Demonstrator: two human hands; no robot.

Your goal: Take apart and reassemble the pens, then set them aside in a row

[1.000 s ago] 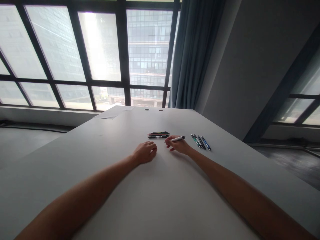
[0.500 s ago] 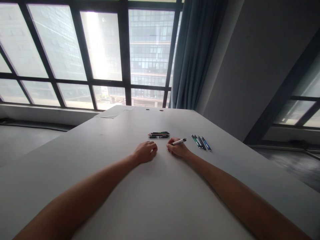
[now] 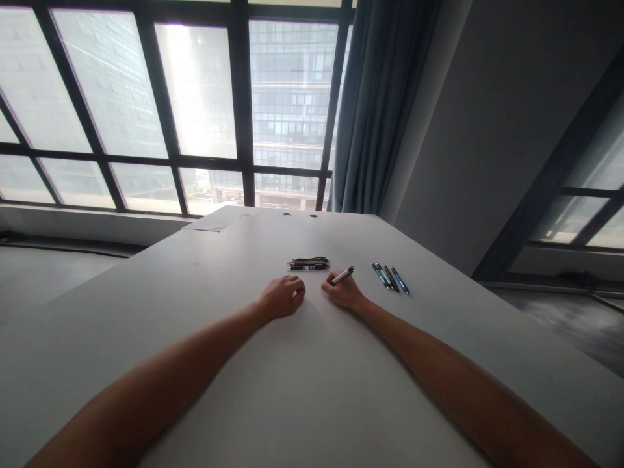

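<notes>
The right hand [image 3: 342,289] has the white pen [image 3: 341,276] in its fingers, with the pen's dark end up and leaning to the right; the pen is over the table [image 3: 292,390], just to the near side of a pile of dark pens [image 3: 308,264]; I can't tell if its low end touches the table, as the fingers hide it; the left hand [image 3: 281,296] lies loose and half curled on the table, and I see nothing in it;

to hold this pen well, I think a soft pinch near the low end is best; a pen is round and smooth, so a hard squeeze could make it slip or roll; it seems wise to keep the wrist low and the elbow well away from the four pens [image 3: 390,278] on the right, so they don't get bumped;

one second ago the white pen lay flatter, and the fingers were more spread; now it leans up more, and the fingers are tucked in closer; the left hand, the pile and the four pens look the same as before
</notes>
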